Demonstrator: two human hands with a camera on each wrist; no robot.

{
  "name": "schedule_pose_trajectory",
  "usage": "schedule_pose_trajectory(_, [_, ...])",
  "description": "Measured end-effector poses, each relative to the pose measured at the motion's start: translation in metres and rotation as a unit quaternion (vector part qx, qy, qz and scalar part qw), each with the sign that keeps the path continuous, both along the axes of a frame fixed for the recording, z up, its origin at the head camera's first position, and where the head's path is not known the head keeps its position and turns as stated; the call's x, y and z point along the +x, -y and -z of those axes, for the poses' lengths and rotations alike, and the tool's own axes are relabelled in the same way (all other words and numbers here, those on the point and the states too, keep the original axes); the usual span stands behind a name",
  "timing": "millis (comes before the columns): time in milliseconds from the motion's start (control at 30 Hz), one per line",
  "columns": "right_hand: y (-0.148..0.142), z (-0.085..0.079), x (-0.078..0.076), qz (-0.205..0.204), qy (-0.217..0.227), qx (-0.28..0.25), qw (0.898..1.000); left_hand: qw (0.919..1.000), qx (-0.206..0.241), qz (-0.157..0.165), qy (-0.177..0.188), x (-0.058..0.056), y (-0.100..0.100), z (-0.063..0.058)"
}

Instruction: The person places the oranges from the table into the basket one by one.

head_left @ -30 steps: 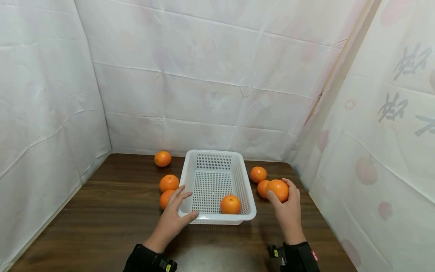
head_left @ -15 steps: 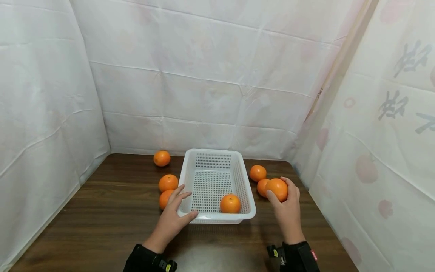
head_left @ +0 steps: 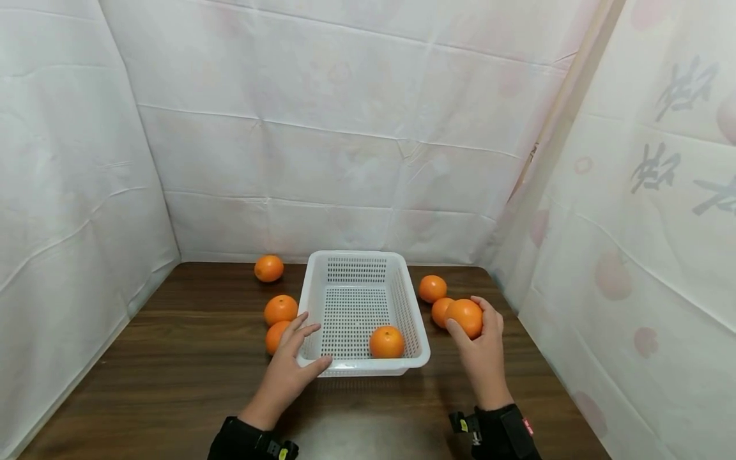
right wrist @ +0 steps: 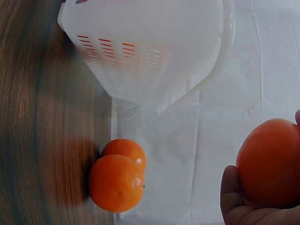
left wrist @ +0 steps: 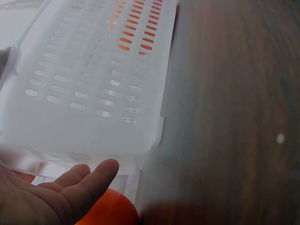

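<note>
In the head view a white plastic basket [head_left: 358,367] with slotted walls sits on the table, one orange [head_left: 387,342] inside near its front right. My left hand [head_left: 283,381] rests at the basket's front left corner, thumb along the front rim and fingers spread over the left side. Its extended fingers [left wrist: 96,180] show beside the basket wall in the left wrist view. My right hand [head_left: 483,358] holds an orange [head_left: 464,318] between thumb and fingers, right of the basket. The right wrist view shows this held orange [right wrist: 272,164] raised off the table.
Two oranges, a rear one [head_left: 432,289] and a nearer one [head_left: 441,312], lie right of the basket. On its left are three more: a far orange [head_left: 268,268], a middle orange [head_left: 280,309] and a partly hidden orange [head_left: 276,337]. White cloth [head_left: 322,160] encloses the wooden table [head_left: 190,370].
The head view has shifted slightly, so everything sits a little further left and up. Both hands keep their places relative to the basket and oranges.
</note>
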State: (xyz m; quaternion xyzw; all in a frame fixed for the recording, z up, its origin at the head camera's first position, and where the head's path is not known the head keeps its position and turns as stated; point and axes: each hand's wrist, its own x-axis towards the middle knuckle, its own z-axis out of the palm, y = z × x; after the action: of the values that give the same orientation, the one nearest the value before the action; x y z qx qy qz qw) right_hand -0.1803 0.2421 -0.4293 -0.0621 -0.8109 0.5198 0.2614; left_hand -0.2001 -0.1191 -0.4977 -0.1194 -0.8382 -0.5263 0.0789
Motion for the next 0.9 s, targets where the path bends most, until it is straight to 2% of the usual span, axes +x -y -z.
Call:
schedule_pose_trajectory(267, [0.0002, -0.0004, 0.0015, 0.002, 0.002, -0.005, 1.0, 0.9999, -0.001, 0.001, 0.012, 0.0007, -0.0003, -0.0026])
schedule_pose_trajectory(533, [0.0, 0.0, 0.0032, -0.038, 0.03, -0.023, 0.999, 0.9999, -0.004, 0.0, 0.012, 0.0017, -0.0001, -0.0023])
schedule_pose_trajectory(900, [-0.0001, 0.0023, 0.0026, -0.041, 0.012, -0.059, 0.997, 1.0, -0.003, -0.004, 0.007, -0.0006, -0.0001, 0.0003])
